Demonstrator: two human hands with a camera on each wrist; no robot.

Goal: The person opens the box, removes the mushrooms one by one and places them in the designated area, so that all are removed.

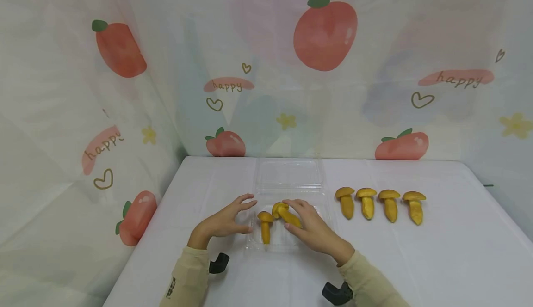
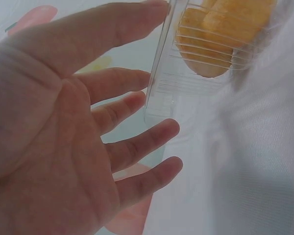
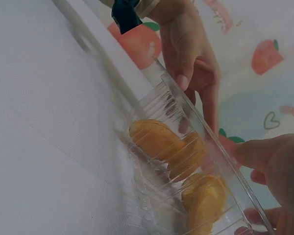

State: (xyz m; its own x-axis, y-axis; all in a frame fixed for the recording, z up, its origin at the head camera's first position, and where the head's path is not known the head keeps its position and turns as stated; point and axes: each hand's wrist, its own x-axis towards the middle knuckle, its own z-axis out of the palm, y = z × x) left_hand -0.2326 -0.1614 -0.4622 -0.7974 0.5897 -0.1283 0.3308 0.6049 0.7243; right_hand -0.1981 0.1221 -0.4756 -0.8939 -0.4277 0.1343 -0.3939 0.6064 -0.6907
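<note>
A clear plastic box (image 1: 254,242) lies with its lid (image 1: 289,173) folded back. Inside it are two yellow toy mushrooms: one stands straight at the left, cap away from me (image 1: 265,227), and the other mushroom (image 1: 286,215) is slanted beside it. My left hand (image 1: 222,224) is at the box's left side, fingers spread, palm bare in the left wrist view, fingertips right at the rim (image 2: 157,73). Over the right part of the box, my right hand (image 1: 315,229) has its thumb and fingers apart around the slanted mushroom, close above the rim in the right wrist view.
To the right of the box several more yellow mushrooms (image 1: 368,204) lie in a row on the white tablecloth (image 1: 449,260), caps pointing away. A printed cloth backdrop (image 1: 266,29) stands behind and along the left side. Dark wrist camera mounts (image 1: 219,263) sit below both sleeves.
</note>
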